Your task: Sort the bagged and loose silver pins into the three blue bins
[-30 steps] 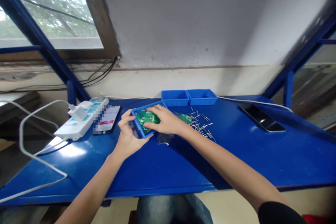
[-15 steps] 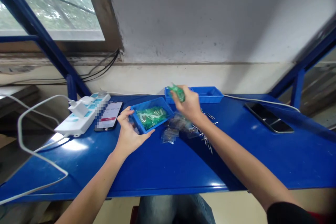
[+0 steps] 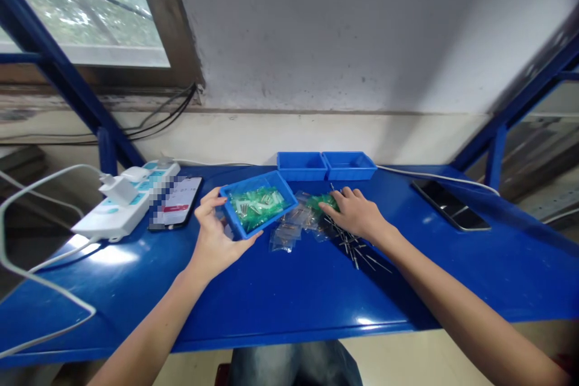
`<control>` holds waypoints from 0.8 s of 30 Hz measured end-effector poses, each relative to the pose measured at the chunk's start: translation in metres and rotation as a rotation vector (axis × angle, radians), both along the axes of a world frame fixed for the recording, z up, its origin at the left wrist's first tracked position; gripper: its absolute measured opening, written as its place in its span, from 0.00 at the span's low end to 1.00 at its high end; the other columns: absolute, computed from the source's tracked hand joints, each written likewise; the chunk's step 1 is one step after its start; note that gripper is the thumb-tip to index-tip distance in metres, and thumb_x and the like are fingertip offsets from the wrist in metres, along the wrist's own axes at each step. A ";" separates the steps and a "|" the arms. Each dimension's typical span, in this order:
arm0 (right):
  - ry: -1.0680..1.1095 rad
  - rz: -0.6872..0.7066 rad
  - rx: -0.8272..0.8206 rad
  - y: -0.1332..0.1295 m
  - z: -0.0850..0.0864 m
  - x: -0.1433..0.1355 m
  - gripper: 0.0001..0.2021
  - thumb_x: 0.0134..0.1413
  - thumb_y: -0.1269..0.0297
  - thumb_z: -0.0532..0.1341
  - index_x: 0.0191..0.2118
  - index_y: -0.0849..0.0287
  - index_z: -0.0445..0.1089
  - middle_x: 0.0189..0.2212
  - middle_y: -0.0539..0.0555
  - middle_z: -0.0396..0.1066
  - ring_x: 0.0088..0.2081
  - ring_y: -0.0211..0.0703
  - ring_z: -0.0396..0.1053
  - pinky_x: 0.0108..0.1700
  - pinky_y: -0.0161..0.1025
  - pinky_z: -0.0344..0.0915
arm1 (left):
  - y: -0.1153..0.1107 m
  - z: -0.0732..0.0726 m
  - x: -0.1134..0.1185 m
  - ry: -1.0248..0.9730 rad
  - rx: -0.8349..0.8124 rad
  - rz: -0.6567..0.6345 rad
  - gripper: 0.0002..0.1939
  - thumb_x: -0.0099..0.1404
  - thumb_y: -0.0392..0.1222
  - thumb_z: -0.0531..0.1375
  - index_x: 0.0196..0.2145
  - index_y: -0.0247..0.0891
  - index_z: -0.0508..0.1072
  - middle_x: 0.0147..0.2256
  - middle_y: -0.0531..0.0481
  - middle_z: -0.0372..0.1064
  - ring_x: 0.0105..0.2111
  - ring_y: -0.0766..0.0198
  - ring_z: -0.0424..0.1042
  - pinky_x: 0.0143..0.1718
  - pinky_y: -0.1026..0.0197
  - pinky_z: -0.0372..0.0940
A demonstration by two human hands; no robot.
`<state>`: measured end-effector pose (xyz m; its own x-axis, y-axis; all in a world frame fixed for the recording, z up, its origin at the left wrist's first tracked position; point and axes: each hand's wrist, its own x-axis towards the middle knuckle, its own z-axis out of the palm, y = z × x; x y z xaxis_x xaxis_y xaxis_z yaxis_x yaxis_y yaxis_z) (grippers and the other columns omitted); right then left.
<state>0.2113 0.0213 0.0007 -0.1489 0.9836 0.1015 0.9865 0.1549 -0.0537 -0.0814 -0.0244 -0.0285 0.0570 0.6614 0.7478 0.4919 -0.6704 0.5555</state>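
From the head camera: gripping a blue plastic bin (image 3: 253,184) by its left end, fingers and thumb of the left hand (image 3: 215,232) closed round it, tilted over the worktop (image 3: 271,301), with small green pieces (image 3: 260,204) and pale shiny bits inside. Resting the right hand (image 3: 355,211), fingers half curled, at a green heap (image 3: 319,201); cannot tell about any hold on it. Just beside, clear plastic bags (image 3: 287,232) and loose metal pins (image 3: 355,247). Near the wall, two more blue bins (image 3: 302,174) side by side. On the left smartphone (image 3: 178,202), blurred digits above a red bar.
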 end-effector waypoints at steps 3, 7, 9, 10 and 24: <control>-0.007 0.004 -0.070 -0.002 0.007 -0.006 0.34 0.55 0.37 0.41 0.53 0.57 0.63 0.51 0.64 0.61 0.51 0.62 0.60 0.40 0.52 0.65 | -0.001 0.001 0.000 0.001 -0.006 -0.017 0.43 0.44 0.36 0.70 0.49 0.48 0.47 0.57 0.40 0.42 0.59 0.49 0.53 0.42 0.52 0.70; -0.063 0.036 0.097 -0.007 0.024 -0.012 0.35 0.55 0.37 0.43 0.56 0.60 0.61 0.52 0.66 0.61 0.53 0.66 0.57 0.45 0.61 0.60 | -0.001 0.000 0.001 0.011 0.014 -0.012 0.43 0.44 0.36 0.70 0.50 0.47 0.47 0.57 0.39 0.42 0.59 0.48 0.52 0.41 0.52 0.71; -0.012 0.143 0.154 -0.011 0.037 -0.019 0.32 0.57 0.41 0.45 0.55 0.60 0.62 0.51 0.65 0.63 0.53 0.65 0.58 0.47 0.61 0.59 | -0.001 -0.001 0.001 0.009 0.010 -0.014 0.43 0.44 0.36 0.70 0.50 0.47 0.48 0.57 0.39 0.42 0.59 0.48 0.52 0.42 0.51 0.70; 0.039 0.246 0.154 -0.012 0.044 -0.026 0.29 0.58 0.43 0.46 0.55 0.61 0.62 0.50 0.64 0.64 0.52 0.62 0.59 0.49 0.59 0.59 | 0.000 -0.001 0.001 0.003 0.009 -0.017 0.43 0.44 0.36 0.71 0.50 0.47 0.48 0.58 0.39 0.42 0.60 0.47 0.52 0.42 0.51 0.70; 0.187 0.971 -0.394 0.042 0.063 -0.119 0.38 0.44 0.62 0.63 0.62 0.64 0.53 0.53 0.62 0.62 0.51 0.52 0.64 0.52 0.44 0.63 | 0.002 -0.006 -0.003 -0.070 0.010 -0.014 0.43 0.43 0.37 0.71 0.50 0.47 0.49 0.56 0.41 0.45 0.59 0.49 0.53 0.52 0.44 0.61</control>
<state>0.0928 0.0629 0.0633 -0.9024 0.4200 -0.0960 0.4204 0.8096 -0.4097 -0.0846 -0.0228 -0.0344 0.0135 0.6534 0.7569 0.4432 -0.6824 0.5813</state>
